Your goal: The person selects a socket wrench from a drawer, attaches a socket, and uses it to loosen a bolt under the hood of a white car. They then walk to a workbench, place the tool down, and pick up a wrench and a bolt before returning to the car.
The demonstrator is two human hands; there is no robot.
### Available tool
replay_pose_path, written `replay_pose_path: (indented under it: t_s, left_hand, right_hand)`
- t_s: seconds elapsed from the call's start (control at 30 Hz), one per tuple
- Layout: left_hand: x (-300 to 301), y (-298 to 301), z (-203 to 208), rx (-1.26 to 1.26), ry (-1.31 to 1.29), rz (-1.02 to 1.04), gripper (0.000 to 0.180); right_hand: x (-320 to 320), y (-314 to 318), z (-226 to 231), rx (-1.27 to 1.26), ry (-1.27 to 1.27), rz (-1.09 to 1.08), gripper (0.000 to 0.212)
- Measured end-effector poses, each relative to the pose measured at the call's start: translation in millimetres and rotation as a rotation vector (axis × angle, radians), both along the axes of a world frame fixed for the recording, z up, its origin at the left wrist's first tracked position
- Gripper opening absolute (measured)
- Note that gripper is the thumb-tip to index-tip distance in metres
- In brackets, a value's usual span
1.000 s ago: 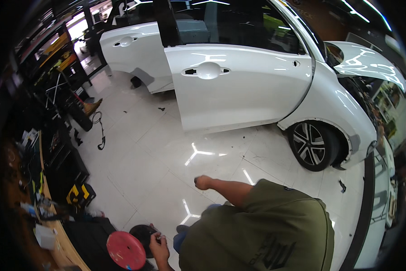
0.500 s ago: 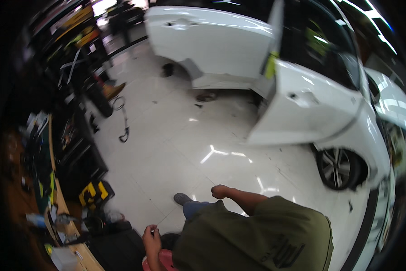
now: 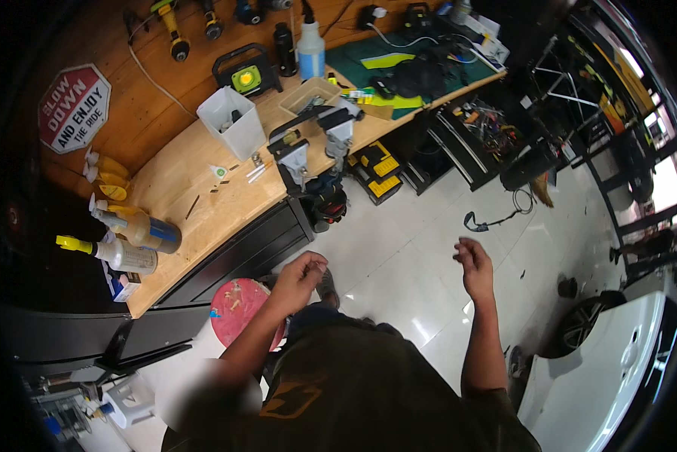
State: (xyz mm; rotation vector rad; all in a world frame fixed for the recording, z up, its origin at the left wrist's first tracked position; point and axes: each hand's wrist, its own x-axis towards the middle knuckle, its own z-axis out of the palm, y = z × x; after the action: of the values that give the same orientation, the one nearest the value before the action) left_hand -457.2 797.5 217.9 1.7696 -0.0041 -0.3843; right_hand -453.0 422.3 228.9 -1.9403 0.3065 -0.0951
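Note:
My left hand [image 3: 301, 282] hovers in front of the workbench [image 3: 169, 215], beside a red round stool seat [image 3: 239, 309]. Its fingers are bent and drawn together at the tips; anything between them is too small or hidden to make out. Over the pale tiled floor [image 3: 398, 279], my right hand [image 3: 476, 273] is raised with loosely bent fingers apart and nothing visible in it. Neither hand touches the bench. A bench vise [image 3: 297, 162] is fixed at the bench's front edge, near a white square bin [image 3: 233, 124] and a beige tray [image 3: 308, 96].
Spray bottles [image 3: 131, 256] stand at the bench's left end. A black-and-yellow case [image 3: 376, 173] and open tool drawers [image 3: 459, 143] are beyond the vise. A dark cable [image 3: 496, 222] lies on the floor. White car bodywork [image 3: 602, 377] fills the lower right.
My view has swung left from the white car with its open door to the workbench. Both hands now show ahead of my body, the left one raised from beside the stool.

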Motion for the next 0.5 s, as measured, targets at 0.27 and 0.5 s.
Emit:
replay_pose_path:
  t_s: [0.27,0.5]
  left_hand:
    - [103.7,91.8,-23.2,0.015,-0.100,0.570,0.023]
    - [262.3,152.6,30.6,0.086,-0.089,0.930,0.057]
  right_hand:
    - [208.5,140.0,76.1,-0.296,-0.332,0.659,0.020]
    - [311.9,204.2,91.1,-0.326,-0.382,0.949,0.024]
